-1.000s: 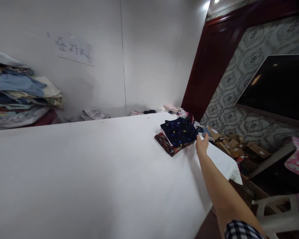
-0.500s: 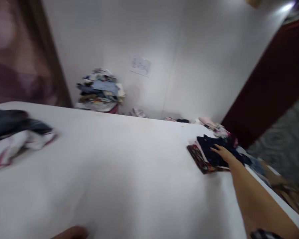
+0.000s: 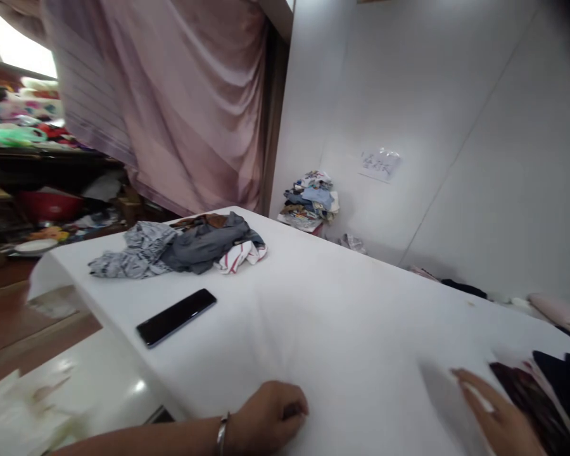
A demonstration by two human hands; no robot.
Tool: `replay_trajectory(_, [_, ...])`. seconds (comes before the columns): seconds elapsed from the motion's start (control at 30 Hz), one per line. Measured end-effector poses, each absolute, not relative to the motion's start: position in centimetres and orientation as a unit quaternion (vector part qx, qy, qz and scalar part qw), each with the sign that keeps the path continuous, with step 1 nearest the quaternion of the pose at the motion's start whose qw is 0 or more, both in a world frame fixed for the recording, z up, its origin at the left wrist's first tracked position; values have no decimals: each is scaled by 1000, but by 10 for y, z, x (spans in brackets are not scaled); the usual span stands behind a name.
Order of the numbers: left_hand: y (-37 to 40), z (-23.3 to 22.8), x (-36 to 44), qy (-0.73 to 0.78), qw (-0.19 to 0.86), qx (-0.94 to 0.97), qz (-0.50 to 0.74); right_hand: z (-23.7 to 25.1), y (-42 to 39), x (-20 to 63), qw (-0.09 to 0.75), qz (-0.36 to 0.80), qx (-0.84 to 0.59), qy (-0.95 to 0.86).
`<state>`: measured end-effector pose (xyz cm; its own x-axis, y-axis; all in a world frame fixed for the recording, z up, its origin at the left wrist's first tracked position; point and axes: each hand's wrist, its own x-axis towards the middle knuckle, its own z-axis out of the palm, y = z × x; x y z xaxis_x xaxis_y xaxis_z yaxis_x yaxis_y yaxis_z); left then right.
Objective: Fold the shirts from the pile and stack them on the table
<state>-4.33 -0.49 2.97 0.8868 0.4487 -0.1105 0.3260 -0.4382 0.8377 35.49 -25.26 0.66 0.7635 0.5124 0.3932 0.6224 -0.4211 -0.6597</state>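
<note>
Left hand (image 3: 266, 418): fingers curled into a loose fist, on or just over the white tablecloth (image 3: 361, 342), nearer the wearer than the smartphone (image 3: 177, 316) and to its right; whether anything is inside the fist, I cannot tell.
Bracelet (image 3: 222, 434): a silver-coloured band around the left wrist.
Right hand (image 3: 496, 418): blurred, thumb and fingers parted wide, well to the right of the smartphone; it is beside the folded stack (image 3: 563, 386), and whether the two touch I cannot tell.
Folded stack: far to the right of the smartphone, partly cut off by the edge of view; a navy garment lies on top, with pale and dark reddish-brown layers showing at its left.
Smartphone: lies flat and slanted on the cloth, dark screen up.
Loose heap: crumpled clothes just beyond the smartphone; a black-and-white patterned garment (image 3: 142, 250) at left, a grey garment (image 3: 202, 244) in the middle, a white garment with red stripes (image 3: 241, 255) at right.
Tall pile (image 3: 316, 196): stacked clothes, well beyond the smartphone and to its right.
Paper sign (image 3: 380, 166): handwritten, on the pale wall (image 3: 408, 95), farther right of the smartphone than the tall pile.
Curtain (image 3: 185, 95): mauve, draped far beyond the smartphone.
Red basin (image 3: 50, 206): beyond the smartphone, to its left, among clutter.
</note>
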Motion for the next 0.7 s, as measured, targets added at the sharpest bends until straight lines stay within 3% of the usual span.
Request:
replay_trajectory(0.13, [-6,17,-40,235,541,805,63,-18,-177,257,373,69,-792,-479])
replay_trajectory(0.27, [4,26,-43,218,672,704,71,-7,-121,187,353,92,-716,-595])
replay_trajectory(0.33, [20,44,-55,199,672,706,107,2,-100,163,348,93,-686,-632])
replay_trajectory(0.43, [66,76,-88,215,558,776,200,4,-78,140,336,91,-673,-653])
replay_trajectory(0.63, [205,112,-183,452,109,831,304,-31,-63,133,340,45,-696,-631])
replay_trajectory(0.7, [251,115,-211,513,48,799,310,-40,-63,135,339,35,-704,-623])
